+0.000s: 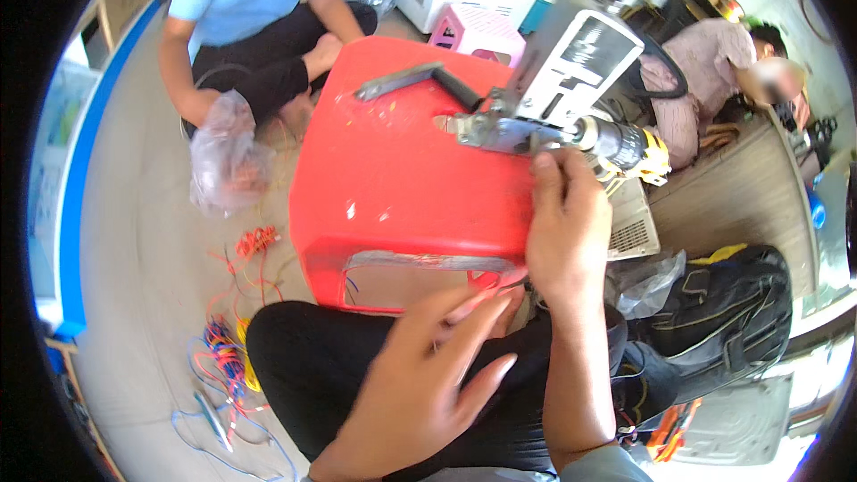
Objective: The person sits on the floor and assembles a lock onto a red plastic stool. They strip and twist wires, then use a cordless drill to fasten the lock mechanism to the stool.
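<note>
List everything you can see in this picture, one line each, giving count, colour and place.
stool: one, red, centre.
drill: one, silver and yellow, right edge of the stool.
metal bracket: one, grey, on the stool's far side.
plastic bag: one, clear, floor left.
wires: a tangle, red, blue and yellow, floor lower left.
small stool: one, pink, top.
tool bag: one, black, right.
left hand: open, below the stool.
right hand: fingertips at the drill.

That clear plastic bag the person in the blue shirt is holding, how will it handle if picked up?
The clear plastic bag is crumpled and sags around the other person's hand, so it is probably floppy and light. Its thin, glossy film hints it may be slippery and tear easily. Resting slumped on the floor, it is unlikely to roll.
</note>
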Demonstrator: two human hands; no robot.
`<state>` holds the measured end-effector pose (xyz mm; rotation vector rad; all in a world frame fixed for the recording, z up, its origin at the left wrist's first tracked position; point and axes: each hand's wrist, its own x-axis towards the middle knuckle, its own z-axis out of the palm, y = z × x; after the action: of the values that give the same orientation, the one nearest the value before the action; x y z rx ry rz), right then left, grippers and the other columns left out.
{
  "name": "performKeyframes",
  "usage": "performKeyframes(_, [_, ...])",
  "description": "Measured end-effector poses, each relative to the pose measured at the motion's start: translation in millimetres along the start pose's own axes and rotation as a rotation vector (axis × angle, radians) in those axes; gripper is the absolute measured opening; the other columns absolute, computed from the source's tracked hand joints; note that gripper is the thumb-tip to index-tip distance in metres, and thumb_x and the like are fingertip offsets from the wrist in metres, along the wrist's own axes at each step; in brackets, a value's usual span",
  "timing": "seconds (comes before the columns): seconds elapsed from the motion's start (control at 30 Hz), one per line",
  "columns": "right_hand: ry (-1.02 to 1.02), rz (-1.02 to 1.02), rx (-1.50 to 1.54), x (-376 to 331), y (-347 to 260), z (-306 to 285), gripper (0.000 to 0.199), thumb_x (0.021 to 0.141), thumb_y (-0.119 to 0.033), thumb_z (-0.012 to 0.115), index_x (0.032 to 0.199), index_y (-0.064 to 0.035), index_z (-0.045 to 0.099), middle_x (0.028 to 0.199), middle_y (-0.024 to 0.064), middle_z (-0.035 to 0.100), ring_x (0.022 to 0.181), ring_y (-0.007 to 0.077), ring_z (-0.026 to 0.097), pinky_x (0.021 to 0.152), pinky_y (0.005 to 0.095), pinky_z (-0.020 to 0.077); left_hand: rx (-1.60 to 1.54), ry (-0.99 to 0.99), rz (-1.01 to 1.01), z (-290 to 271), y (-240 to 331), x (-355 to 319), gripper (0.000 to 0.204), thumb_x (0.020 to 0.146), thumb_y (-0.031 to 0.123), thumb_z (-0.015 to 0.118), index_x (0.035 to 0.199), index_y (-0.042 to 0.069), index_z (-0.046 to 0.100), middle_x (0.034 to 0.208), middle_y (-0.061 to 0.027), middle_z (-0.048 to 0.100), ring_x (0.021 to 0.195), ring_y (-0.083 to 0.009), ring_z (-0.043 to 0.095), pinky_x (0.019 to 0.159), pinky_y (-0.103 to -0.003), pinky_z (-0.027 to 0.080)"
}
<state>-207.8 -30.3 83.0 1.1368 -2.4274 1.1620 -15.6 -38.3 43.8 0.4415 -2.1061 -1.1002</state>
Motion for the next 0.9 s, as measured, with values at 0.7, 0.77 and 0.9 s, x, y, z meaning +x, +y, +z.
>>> performKeyframes(0.7, [0.259,-0.088,-0.020,-3,0,5,0.017,0.090,-0.013,0.069,0.081,0.0015,0.070,0.076,0.0176,0.066,0.067,0.0367,0.066,0.062,0.0426,0.0510,-0.761,0.556,-0.296,-45,-167,46,0.043,0.106,0.029,0.051,0.139,0.002,0.050,0.133,-0.0103,0.060,0.117,-0.0214,0.063,0.097,-0.037,0.054])
performKeyframes(0.77, [0.273,-0.121,0.002,-2,0,7,0.014,0.090,-0.009,0.068,0.086,0.0041,0.071,0.076,0.0186,0.064,0.065,0.0364,0.065,0.060,0.0409,0.0498,-0.703,0.642,-0.346,-45,-170,46,0.043,0.107,0.028,0.047,0.136,-0.002,0.053,0.133,-0.0102,0.060,0.117,-0.0191,0.061,0.099,-0.036,0.051])
performKeyframes(0.9, [0.233,-0.081,-0.016,1,-3,3,0.017,0.091,-0.012,0.068,0.083,0.0033,0.070,0.073,0.0181,0.064,0.064,0.0371,0.065,0.060,0.0413,0.0507,-0.705,0.581,-0.320,-43,-176,42,0.043,0.107,0.028,0.043,0.135,-0.003,0.053,0.134,-0.0113,0.059,0.119,-0.0199,0.059,0.102,-0.035,0.049])
